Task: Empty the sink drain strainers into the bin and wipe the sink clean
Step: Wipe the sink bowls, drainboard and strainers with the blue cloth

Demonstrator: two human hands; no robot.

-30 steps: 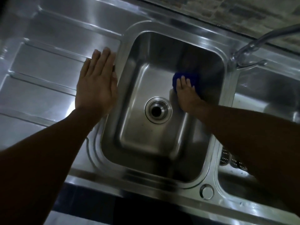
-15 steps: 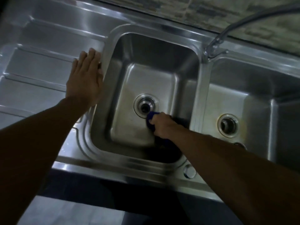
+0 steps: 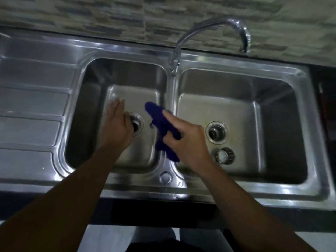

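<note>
Steel is filling most of the frame: one double-bowl stainless sink (image 3: 127, 50) with two rectangular basins, two round drains, and a ribbed draining board (image 3: 34, 106) running along the left edge. One drain strainer (image 3: 224, 155), a small round mesh basket, is sitting on the floor of the right basin just below that basin's drain (image 3: 216, 132). The left hand (image 3: 116, 127) is hovering over the left basin with fingers spread flat and holding nothing, partly covering the left drain (image 3: 136, 124). The right hand (image 3: 185, 140) is gripping one dark blue cloth (image 3: 160, 122), soft and crumpled, over the divider between the basins. One curved chrome tap (image 3: 205, 28) is arching across the upper centre. Rough stone-pattern tiles (image 3: 91, 13) are lining the wall along the top, in dim light
</note>
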